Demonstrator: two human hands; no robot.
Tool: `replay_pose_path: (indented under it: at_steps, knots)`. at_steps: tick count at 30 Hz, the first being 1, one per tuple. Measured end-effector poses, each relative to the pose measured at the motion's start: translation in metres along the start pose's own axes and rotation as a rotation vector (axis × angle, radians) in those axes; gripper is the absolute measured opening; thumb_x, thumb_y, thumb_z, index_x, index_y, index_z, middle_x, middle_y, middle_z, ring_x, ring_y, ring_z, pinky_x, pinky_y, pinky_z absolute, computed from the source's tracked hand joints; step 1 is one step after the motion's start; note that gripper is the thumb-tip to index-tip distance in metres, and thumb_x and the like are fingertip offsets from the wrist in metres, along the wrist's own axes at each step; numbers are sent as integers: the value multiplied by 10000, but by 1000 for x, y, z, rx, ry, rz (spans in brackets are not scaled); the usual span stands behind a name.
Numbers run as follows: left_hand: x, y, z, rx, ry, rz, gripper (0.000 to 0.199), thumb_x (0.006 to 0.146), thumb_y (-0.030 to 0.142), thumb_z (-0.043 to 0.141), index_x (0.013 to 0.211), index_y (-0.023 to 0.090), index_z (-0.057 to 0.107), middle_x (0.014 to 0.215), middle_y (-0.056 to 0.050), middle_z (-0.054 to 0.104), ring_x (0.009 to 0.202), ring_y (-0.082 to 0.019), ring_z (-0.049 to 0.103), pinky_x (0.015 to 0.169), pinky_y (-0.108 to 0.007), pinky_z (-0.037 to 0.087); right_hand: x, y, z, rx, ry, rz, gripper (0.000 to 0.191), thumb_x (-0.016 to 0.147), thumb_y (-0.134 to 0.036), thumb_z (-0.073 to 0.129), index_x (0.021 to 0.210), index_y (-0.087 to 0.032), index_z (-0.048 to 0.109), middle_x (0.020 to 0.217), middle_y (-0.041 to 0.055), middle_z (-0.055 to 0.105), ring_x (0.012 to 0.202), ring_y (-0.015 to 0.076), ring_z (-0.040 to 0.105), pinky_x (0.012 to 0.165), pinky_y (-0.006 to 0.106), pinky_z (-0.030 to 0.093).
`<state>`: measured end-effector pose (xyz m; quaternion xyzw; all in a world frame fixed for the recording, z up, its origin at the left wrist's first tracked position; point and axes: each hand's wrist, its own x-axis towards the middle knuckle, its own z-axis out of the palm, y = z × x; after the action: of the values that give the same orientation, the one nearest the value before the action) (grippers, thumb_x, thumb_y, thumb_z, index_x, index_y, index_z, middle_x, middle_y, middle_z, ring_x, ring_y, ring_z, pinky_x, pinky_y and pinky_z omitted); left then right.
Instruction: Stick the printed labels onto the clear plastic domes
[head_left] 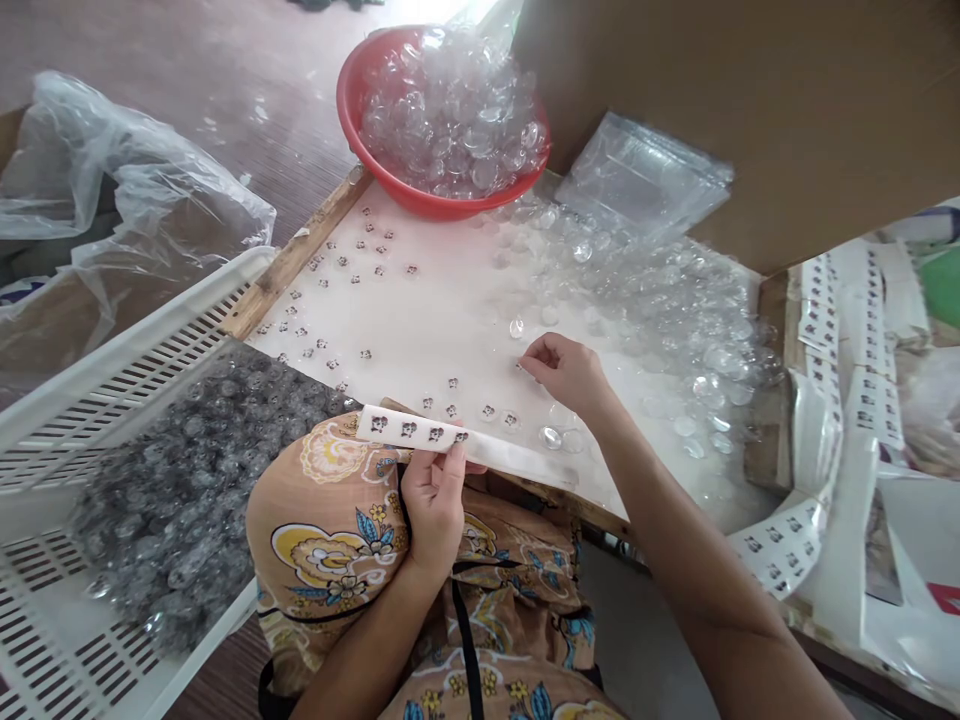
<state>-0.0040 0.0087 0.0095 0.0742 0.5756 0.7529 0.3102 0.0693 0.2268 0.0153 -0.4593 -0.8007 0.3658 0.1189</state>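
Observation:
My left hand [437, 492] is closed on a white strip of stickers [420, 431], its thumb on top near the last of the small dark animal prints. The strip's right part is bare. Over the white board [442, 310], my right hand [564, 371] is pinched, with a tiny dark-marked piece that looks like a sticker at its fingertips. Just beyond those fingertips lies a clear disc [517, 327]. Several clear discs with prints [489, 411] lie between my hands. More printed discs [379, 270] are scattered on the board's left side.
A red basin [442, 207] heaped with clear discs stands at the back. Loose discs [675, 300] cover the board's right side, below a clear plastic bag [645, 180]. A white basket [150, 330] of printed discs is at left; sticker strips [821, 400] hang at right.

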Motion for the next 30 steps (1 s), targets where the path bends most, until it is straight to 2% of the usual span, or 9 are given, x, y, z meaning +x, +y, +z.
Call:
replay_pose_path:
  at_steps: [4, 9, 12, 16, 22, 26, 30]
  knots:
    - [0, 0, 0, 2, -26, 3, 279, 865, 365, 672, 1047, 164, 739, 864, -52, 738, 664, -152, 682, 577, -238, 590, -1, -5, 8, -84, -13, 18, 88, 775, -297, 616, 741, -218, 598, 704, 11, 638, 633, 156, 562, 617, 299, 424]
    - [0, -1, -1, 14, -36, 6, 293, 873, 366, 664, 1070, 161, 732, 879, -57, 744, 674, -159, 691, 598, -247, 591, -7, -8, 19, -209, 63, -95, 48, 796, -253, 605, 805, -208, 622, 940, 62, 636, 647, 145, 565, 669, 315, 432]
    - [0, 0, -1, 28, -38, 2, 312, 870, 382, 663, 1071, 152, 728, 861, -60, 746, 663, -163, 693, 602, -255, 591, -16, -7, 23, -163, 40, -118, 76, 802, -238, 610, 875, -217, 616, 875, 41, 660, 640, 156, 586, 665, 308, 437]
    - [0, 1, -1, 32, -45, -4, 328, 865, 405, 662, 1056, 148, 730, 828, -58, 744, 651, -167, 692, 602, -263, 591, -22, -13, 23, -141, 18, -162, 232, 827, -194, 581, 1054, -240, 596, 790, 10, 696, 659, 180, 614, 670, 312, 447]
    - [0, 1, 0, 44, -34, -4, 347, 843, 428, 679, 1055, 158, 732, 844, -56, 735, 657, -169, 688, 599, -267, 590, -2, -28, 33, -213, 63, -318, 270, 872, -172, 522, 1118, -218, 623, 1161, 106, 663, 735, 185, 638, 721, 344, 490]
    - [0, 4, 0, 59, -27, -12, 364, 840, 440, 681, 1051, 149, 735, 829, -58, 738, 636, -165, 684, 606, -271, 594, 2, -28, 41, -274, -4, -350, 219, 862, -136, 525, 1005, -201, 677, 1073, 110, 672, 815, 214, 639, 765, 365, 501]
    - [0, 5, 1, 54, -29, -25, 375, 846, 434, 679, 1085, 149, 728, 898, -78, 749, 663, -166, 688, 605, -266, 597, -19, -37, 26, -130, -44, -373, 174, 873, -205, 588, 1024, -197, 674, 1069, 101, 663, 785, 187, 629, 731, 346, 514]
